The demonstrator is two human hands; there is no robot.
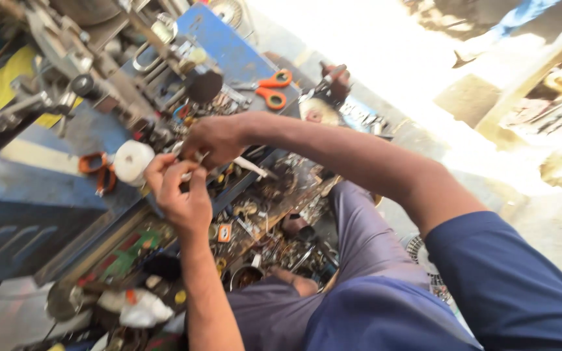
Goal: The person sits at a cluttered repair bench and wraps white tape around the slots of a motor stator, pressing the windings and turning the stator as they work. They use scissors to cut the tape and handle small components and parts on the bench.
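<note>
- Head view: both hands meet over a cluttered blue workbench (229,49), and between their fingertips sits a small metal part (193,158), too small and blurred to tell its kind.
- The left hand (180,192) comes up from the lower middle of the picture; its fingers are curled in, thumb and forefinger pinched on the near end of the small metal part.
- The right hand (213,138) reaches in from the right, its arm crossing the frame from a dark blue sleeve (508,286); its fingers are bent and closed about the far end of the same part, so the two hands touch each other there.
- A white roll (133,161) stands just left of the small metal part, nearly touching the left fingers.
- Orange-handled pliers (95,170) lie left of the roll, further from the part.
- Orange-handled scissors (273,89) lie on the bench above and to the right of the part, well apart from it.
- A slim pale rod (250,168) points away to the right, just beside the part under the right hand.
- An open tray of small metal bits (261,221) spreads below and to the right of the part.
- A grey metal machine (66,55) stands well above and to the left of the part.
</note>
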